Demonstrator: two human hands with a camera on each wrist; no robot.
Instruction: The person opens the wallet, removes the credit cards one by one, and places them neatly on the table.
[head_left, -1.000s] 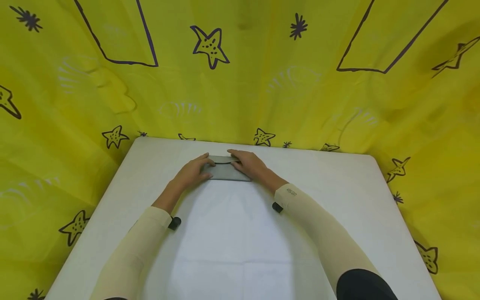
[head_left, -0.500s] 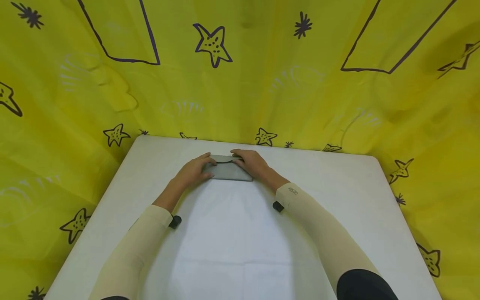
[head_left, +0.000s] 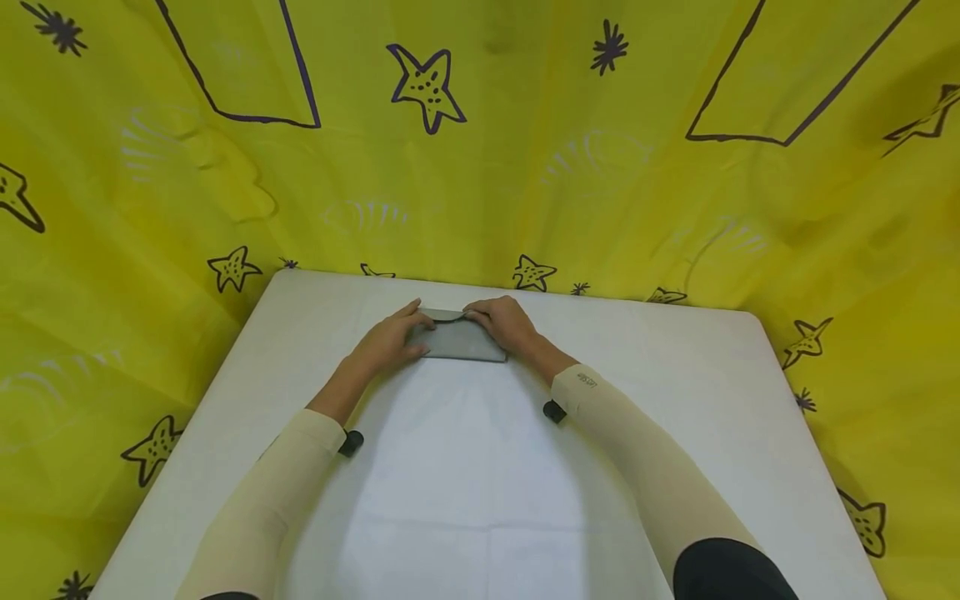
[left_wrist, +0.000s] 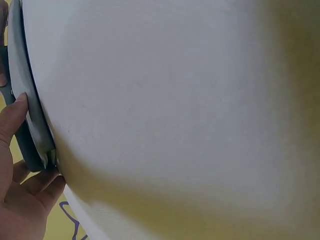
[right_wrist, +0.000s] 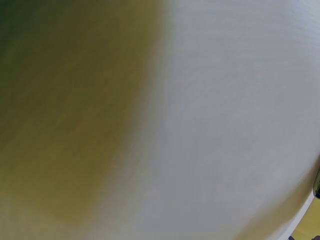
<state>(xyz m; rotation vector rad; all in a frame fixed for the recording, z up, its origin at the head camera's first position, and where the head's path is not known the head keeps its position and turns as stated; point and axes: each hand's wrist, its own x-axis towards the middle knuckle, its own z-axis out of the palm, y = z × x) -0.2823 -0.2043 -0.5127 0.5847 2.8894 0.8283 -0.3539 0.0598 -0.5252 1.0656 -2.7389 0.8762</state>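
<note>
One grey pouch (head_left: 461, 340) lies near the far edge of the white tabletop (head_left: 675, 392). Two hands hold it: left hand (head_left: 390, 342) grips its left end, right hand (head_left: 506, 325) pinches its top flap.

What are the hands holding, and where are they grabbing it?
A flat grey pouch lying on the white table. The left hand holds its left end; the right hand pinches the far top edge at its right end.
</note>
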